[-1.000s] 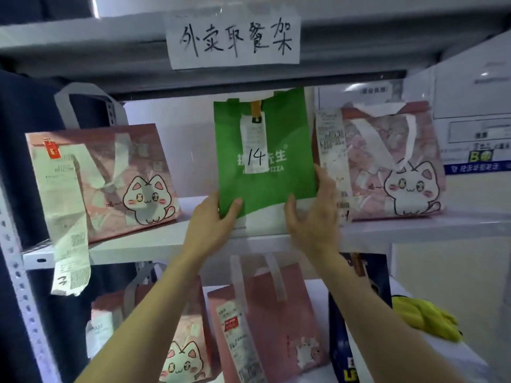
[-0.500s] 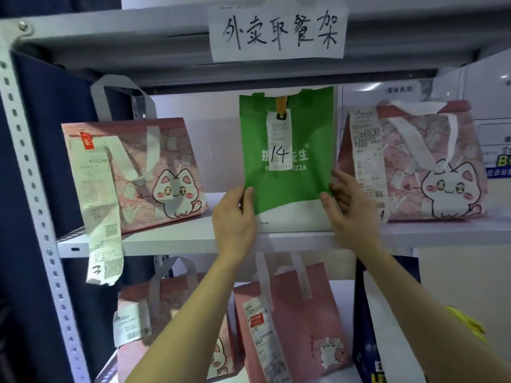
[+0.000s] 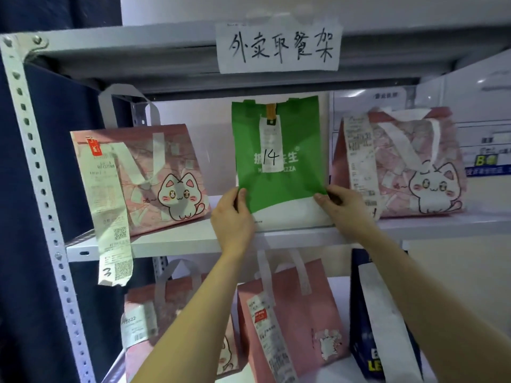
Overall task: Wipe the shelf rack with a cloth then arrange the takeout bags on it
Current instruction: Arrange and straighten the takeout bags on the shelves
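Observation:
A green and white takeout bag (image 3: 279, 172) with a receipt marked 14 stands upright in the middle of the white shelf (image 3: 179, 240). My left hand (image 3: 232, 217) grips its lower left edge and my right hand (image 3: 343, 208) grips its lower right edge. A pink cat bag (image 3: 154, 178) with a long receipt marked 3 stands to the left. Another pink cat bag (image 3: 409, 167) stands to the right, close to my right hand. No cloth is in view.
A grey shelf (image 3: 138, 53) above carries a handwritten paper sign (image 3: 279, 48). The perforated rack post (image 3: 36, 172) runs down the left. On the lower shelf stand two pink bags (image 3: 293, 313) (image 3: 154, 322) and a dark blue bag (image 3: 367, 327). Dark curtain at left.
The view has shifted so the rack sits further right and lower. Both hands have slid to the green bag's lower side edges, and the bag stands squarer on the shelf.

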A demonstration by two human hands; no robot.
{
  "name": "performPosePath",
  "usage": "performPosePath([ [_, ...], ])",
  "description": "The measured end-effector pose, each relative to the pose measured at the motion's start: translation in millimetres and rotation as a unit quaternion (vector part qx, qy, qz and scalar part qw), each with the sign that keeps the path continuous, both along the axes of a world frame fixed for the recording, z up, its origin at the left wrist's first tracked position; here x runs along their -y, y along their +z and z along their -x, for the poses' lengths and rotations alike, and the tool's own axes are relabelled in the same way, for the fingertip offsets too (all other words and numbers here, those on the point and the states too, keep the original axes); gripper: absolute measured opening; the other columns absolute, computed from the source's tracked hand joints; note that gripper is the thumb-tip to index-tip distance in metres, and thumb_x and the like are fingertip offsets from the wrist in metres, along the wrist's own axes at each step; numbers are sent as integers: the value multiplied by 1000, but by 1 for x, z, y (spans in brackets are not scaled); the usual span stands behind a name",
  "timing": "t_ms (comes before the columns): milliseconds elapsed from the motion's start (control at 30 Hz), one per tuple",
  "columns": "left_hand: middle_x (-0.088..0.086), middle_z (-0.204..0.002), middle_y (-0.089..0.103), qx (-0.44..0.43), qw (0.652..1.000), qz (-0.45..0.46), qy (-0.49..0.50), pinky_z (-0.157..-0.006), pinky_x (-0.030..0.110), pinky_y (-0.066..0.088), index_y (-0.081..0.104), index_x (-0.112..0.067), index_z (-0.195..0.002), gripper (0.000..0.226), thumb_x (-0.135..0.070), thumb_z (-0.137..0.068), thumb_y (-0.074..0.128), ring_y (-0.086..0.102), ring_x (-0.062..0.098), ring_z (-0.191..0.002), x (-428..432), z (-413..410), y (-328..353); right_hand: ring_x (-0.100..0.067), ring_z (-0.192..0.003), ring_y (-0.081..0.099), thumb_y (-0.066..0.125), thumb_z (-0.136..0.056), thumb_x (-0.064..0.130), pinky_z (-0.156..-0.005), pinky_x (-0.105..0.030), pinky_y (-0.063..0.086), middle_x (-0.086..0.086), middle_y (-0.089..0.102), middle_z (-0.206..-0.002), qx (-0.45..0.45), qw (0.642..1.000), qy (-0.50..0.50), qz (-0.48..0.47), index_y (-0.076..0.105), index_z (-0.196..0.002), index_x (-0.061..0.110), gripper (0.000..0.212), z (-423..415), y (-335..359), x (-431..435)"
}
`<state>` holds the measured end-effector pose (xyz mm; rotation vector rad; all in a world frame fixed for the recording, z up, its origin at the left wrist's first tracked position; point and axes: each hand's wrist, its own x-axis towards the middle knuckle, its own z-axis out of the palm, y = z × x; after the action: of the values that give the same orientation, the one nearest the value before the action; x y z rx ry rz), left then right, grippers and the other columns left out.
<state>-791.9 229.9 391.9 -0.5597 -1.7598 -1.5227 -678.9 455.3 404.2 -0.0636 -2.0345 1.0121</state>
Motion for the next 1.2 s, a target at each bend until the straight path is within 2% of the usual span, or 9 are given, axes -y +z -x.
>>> performPosePath([
  [233,-2,-97,76,54,998,9,-6,-80,39,55,80,-14,-117,27,-30,-111,59,68,23,-88,9,0,4,-20,-93,71,68,-102,30,-82,-31,55,-1,78,-97,46,999,-17,6,79,-108,16,19,-9,5,4],
  [367,-6,-79,66,54,998,-5,-10,-63,31,38,76,-15,-98,26,-31,-111,59,61,23,-78,20,-26,-5,-18,-98,69,62,-104,34,-82,-32,54,2,76,-103,65,998,10,-10,75,-112,19,22,-16,4,8],
  [467,-6,-76,65,50,998,-27,-6,-67,40,46,72,-20,-92,26,-36,-109,60,58,22,-74,33,-59,-9,-3,-86,64,57,-104,53,-68,-19,45,12,69,-94,54,997,48,-4,70,-109,22,34,-29,2,28],
  [567,0,-97,77,36,997,-67,-20,-88,47,60,75,-32,-99,18,-39,-108,61,71,30,-95,48,-109,-14,-8,-65,51,53,-108,46,-62,-27,38,11,56,-71,-17,997,65,33,58,-79,28,35,-54,-1,43],
  [667,-5,-107,78,30,992,-121,-34,-94,34,60,76,-26,-111,17,-31,-111,60,72,16,-105,54,-175,-29,-4,-60,49,54,-110,35,-56,-23,36,10,58,-69,-57,994,82,33,58,-77,33,33,-102,-10,51],
  [833,-7,-103,74,66,984,-164,-1,-87,19,56,74,-10,-119,25,-29,-111,61,66,1,-92,41,-263,-79,-10,-85,65,56,-109,24,-73,-26,53,1,73,-96,-51,990,125,44,71,-111,12,20,-182,-62,43],
  [967,-17,-91,72,105,981,-160,7,-78,7,48,73,-14,-108,16,-22,-111,59,61,-9,-83,1,-325,-131,-12,-72,55,54,-109,20,-62,-31,45,4,63,-80,-61,991,94,68,61,-92,14,19,-247,-131,13],
  [1100,-15,-102,78,198,973,-115,-30,-87,23,54,77,-22,-107,14,-27,-109,64,70,9,-97,-59,-354,-188,-15,-66,52,55,-109,21,-59,-38,43,0,61,-74,-15,993,23,117,57,-85,12,26,-299,-201,-45],
  [1200,-10,-102,77,231,968,-62,-83,-84,23,56,75,-29,-105,14,-22,-108,64,71,10,-96,-115,-363,-222,-2,-68,58,55,-109,21,-56,-18,42,11,65,-77,27,988,-30,151,64,-93,23,19,-333,-237,-92],
])
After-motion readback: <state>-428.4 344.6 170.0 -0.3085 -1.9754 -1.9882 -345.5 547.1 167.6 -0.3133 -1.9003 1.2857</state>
